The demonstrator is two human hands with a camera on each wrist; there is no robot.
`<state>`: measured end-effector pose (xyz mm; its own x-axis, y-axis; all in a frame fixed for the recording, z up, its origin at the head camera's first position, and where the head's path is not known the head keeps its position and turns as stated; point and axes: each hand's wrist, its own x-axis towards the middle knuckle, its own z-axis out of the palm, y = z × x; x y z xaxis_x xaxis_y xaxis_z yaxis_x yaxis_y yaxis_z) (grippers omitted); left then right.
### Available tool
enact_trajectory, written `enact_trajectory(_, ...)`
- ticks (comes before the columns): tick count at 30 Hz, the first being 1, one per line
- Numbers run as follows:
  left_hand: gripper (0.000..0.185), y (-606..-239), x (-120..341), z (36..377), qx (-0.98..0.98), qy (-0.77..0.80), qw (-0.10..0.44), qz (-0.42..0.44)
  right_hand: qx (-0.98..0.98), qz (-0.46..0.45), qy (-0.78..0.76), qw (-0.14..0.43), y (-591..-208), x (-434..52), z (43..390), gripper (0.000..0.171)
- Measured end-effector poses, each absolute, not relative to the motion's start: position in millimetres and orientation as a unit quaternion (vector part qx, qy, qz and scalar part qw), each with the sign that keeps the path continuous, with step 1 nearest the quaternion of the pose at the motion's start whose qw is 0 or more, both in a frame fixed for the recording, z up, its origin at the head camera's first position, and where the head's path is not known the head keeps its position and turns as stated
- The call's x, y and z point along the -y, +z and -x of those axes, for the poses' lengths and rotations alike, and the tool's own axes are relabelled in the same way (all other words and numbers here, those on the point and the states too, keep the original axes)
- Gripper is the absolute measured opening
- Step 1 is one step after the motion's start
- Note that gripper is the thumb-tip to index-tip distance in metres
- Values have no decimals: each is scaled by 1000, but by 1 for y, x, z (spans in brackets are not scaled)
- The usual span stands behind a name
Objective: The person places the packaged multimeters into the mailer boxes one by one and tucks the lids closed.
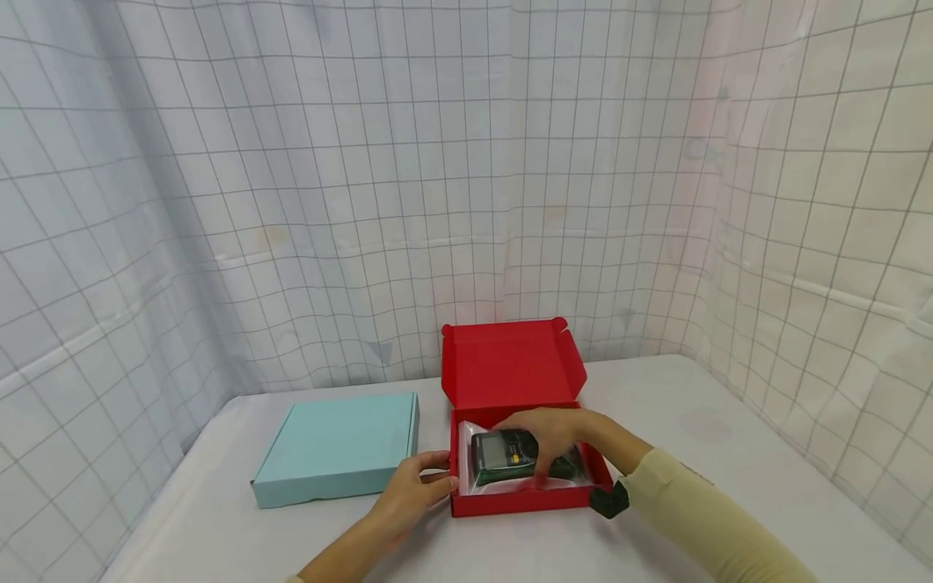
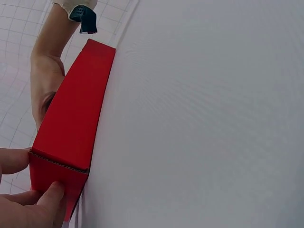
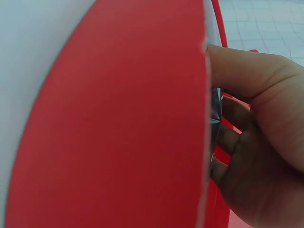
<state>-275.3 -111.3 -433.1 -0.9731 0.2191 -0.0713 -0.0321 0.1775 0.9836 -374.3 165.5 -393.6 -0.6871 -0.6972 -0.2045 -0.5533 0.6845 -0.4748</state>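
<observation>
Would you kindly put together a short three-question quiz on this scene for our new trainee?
1. True or false: the red box has its lid shut.
2. Which hand rests on the bagged device: A left hand, B right hand?
3. Fill in: the closed box left of the red one is the ____ box.

Key: 1 false, the lid stands open; 2 B, while the left hand steadies the box's corner; 3 light blue.

This looks like a staged recording booth rather than a home or shop: white cloth printed with a grey grid hangs as a backdrop on three sides, closing off the room behind. A plain white counter fills the enclosed corner, carrying only a red carton and a pale blue carton, with no furniture or fittings of any kind
</observation>
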Motion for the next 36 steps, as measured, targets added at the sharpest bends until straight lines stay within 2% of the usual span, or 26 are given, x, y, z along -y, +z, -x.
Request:
enact_trajectory(5,58,-432,112,276,-763,637,94,-63,-905,326,-200,184,-392,-166,373,95)
enact_trajectory(15,57,-430,110,275,-769,631,63,-77,-900,329,-225,178,-381,-167,369,91)
enact_trajectory(22,60,-419,109,275,-803,591,17,-75,-882,354,-252,181,-375,-171,372,85)
enact_trajectory(36,55,-403,116,296,-794,601,-51,-78,-866,362,-305,161,-357,-191,377,82)
